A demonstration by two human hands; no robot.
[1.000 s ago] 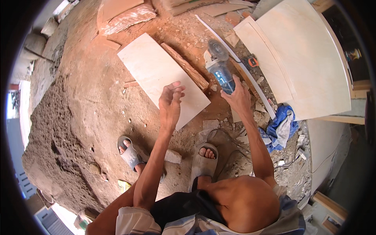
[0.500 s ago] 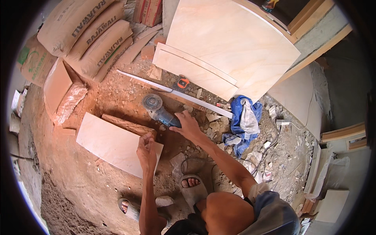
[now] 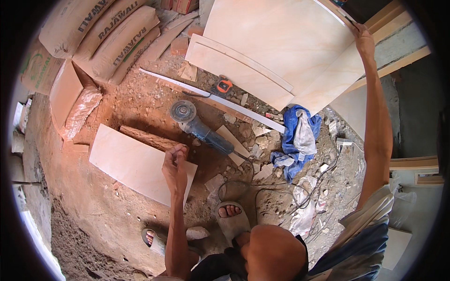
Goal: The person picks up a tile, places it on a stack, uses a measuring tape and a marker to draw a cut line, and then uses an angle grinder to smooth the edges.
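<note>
My right hand (image 3: 363,36) reaches to the upper right, with its fingertips at the near end of a thin pale stick (image 3: 346,14) on the wooden frame. Whether the fingers grip it is too small to tell. Low at the centre, my left hand (image 3: 175,165) is closed with fingertips pinched, over the edge of a cream tile piece (image 3: 133,161). Anything in that pinch is hidden. A rough wooden block (image 3: 147,139) lies along the tile's far edge. On the ground beyond it lies a blue angle grinder (image 3: 206,133), its disc up and no hand on it.
Large cream tiles (image 3: 281,42) lean at the back. A long white strip (image 3: 225,103) and an orange-black tape measure (image 3: 223,86) lie before them. Blue cloth (image 3: 291,126), rubble and a looping black cable (image 3: 255,187) spread rightward. Stacked sacks (image 3: 108,37) stand at left.
My right hand has let go of the angle grinder and moved up and right to the wooden frame. The grinder now rests on the ground. My left hand stays by the tile.
</note>
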